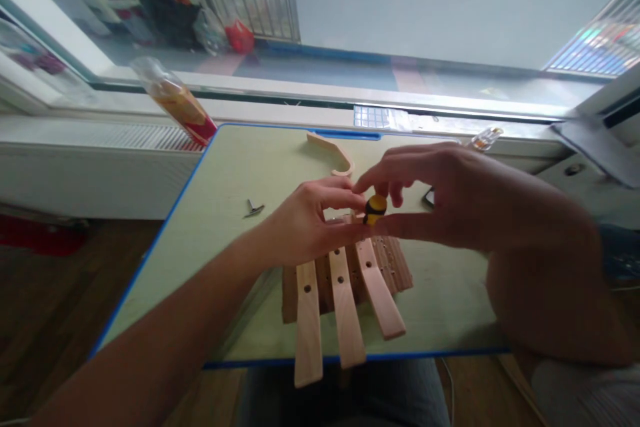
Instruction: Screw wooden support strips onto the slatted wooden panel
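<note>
In the head view a screwdriver (376,208) with a stubby yellow and black handle stands over a brown wooden board (291,297). My right hand (435,193) comes in from the right, its thumb against the handle and its fingers curved around the top. From the left, my left hand (313,220) reaches over the board with thumb and fingers closed close to the screwdriver; what they pinch is hidden. Pale wooden strips, one left (307,333), one middle (347,320) and one right (383,300), lie across the board with dark screw heads or holes showing.
A loose curved wooden hook (333,150) lies on the table (215,177) near its far edge. Small metal pieces (254,209) rest left of my left hand. A bottle (173,100) stands by the window behind the table. A clear plastic object (486,139) sits at the back right.
</note>
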A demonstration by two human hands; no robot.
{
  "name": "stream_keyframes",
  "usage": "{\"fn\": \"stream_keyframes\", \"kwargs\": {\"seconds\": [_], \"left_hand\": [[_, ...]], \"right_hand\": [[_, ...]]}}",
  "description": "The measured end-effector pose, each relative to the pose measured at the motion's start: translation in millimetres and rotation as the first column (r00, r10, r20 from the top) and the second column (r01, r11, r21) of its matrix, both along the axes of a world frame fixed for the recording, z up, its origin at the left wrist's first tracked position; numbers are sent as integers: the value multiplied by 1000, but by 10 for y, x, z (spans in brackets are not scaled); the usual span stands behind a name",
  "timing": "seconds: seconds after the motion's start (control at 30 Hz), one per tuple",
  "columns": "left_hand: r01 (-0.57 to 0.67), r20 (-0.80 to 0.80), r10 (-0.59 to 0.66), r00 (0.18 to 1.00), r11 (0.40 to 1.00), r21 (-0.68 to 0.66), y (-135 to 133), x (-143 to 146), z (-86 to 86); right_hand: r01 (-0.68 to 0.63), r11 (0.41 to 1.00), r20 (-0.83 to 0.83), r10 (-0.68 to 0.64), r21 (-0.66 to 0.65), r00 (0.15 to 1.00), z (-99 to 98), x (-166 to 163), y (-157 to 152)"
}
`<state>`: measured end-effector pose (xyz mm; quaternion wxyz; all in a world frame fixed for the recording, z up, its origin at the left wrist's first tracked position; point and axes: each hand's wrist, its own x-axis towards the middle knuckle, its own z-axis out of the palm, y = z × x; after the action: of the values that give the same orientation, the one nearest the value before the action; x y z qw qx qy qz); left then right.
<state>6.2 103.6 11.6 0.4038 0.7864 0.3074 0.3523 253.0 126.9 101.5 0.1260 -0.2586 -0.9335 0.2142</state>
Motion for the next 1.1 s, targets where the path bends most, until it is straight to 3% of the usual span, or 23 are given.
{"fn": "stream_keyframes", "kwargs": {"seconds": [0.17, 0.4, 0.6, 0.9, 1.0, 1.1], "left_hand": [[11, 24, -9, 1000, 997, -80, 2, -2, 10], [-7, 4, 7, 1000, 1000, -7, 17, 48, 34], [-27, 4, 27, 1000, 999, 21, 5, 47, 15], [5, 34, -7, 999, 998, 68, 50, 19, -27], [16, 38, -19, 999, 997, 74, 57, 10, -34], [19, 45, -21, 999, 999, 51, 55, 1, -45]], "right_hand": [[-29, 998, -22, 28, -58, 999, 26, 20, 24], [70, 996, 22, -71, 63, 997, 13, -8, -43], [155, 984, 47, -160, 84, 986, 18, -31, -83], [181, 980, 3, -182, 88, 983, -54, -115, -24], [135, 990, -1, -135, 37, 991, -51, -54, 20], [3, 999, -48, -5, -44, 999, -12, 15, 34]]}}
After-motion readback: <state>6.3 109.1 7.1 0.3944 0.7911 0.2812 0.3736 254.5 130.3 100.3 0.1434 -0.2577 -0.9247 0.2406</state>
